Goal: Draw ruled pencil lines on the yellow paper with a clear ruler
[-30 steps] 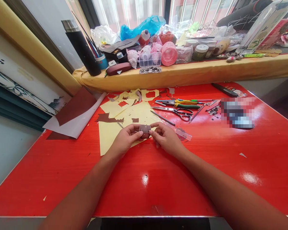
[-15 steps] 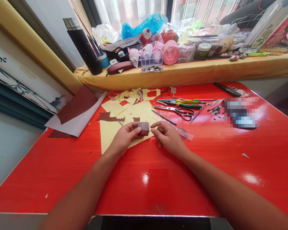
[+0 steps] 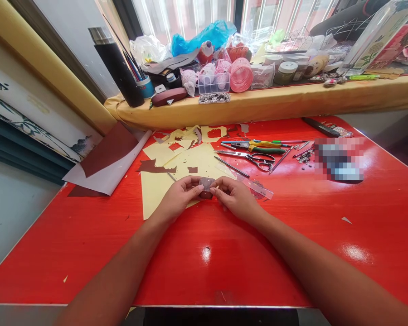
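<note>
Pinched a small, dark-brown, flat piece with a finely patterned face (image 3: 207, 183) at one side with the left hand (image 3: 179, 195) and at the other with the right hand (image 3: 235, 194). Held it by the pale-yellow paper sheet (image 3: 153, 195) on the glossy red worktop (image 3: 204, 280), nearer than the black-handled metal scissors (image 3: 262, 161).

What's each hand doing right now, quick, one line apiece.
Left hand: closed, pinching the small brown piece between thumb and fingers.
Right hand: fingertips closed at the piece's other side.
</note>
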A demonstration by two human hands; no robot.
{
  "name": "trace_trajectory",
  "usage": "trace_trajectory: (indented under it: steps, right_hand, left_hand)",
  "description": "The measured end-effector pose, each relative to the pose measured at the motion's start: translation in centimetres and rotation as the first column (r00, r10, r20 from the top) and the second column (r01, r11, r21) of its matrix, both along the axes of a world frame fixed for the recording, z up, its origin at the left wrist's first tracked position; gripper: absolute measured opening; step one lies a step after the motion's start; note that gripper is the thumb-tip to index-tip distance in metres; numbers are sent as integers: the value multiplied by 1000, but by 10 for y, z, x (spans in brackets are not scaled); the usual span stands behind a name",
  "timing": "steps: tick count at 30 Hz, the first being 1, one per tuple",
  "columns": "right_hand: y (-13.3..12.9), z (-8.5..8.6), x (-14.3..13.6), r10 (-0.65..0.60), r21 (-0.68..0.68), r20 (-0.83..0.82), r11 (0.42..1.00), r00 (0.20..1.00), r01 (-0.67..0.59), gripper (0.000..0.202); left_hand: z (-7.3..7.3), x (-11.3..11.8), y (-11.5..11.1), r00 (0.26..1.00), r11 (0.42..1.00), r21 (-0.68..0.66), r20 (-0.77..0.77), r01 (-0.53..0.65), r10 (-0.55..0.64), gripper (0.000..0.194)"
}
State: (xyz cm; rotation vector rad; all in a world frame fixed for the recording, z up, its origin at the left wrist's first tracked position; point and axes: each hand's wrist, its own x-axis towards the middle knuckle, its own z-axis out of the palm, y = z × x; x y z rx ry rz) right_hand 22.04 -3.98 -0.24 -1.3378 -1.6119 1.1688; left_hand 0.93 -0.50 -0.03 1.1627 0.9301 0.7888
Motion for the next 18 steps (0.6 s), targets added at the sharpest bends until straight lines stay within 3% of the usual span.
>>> trace_trajectory:
  steps: [12, 18]
  right_hand:
    - [-2, 1, -1, -29, 23, -2, 999, 1000, 29, 15]
    - [-1, 5, 0, -118, 2, -93, 993, 989, 119, 20]
  left_hand:
    - [0, 0, -1, 999, 1000, -1, -35, -17, 17, 44]
    - [3, 1, -2, 997, 998, -12, -50, -63, 63, 49]
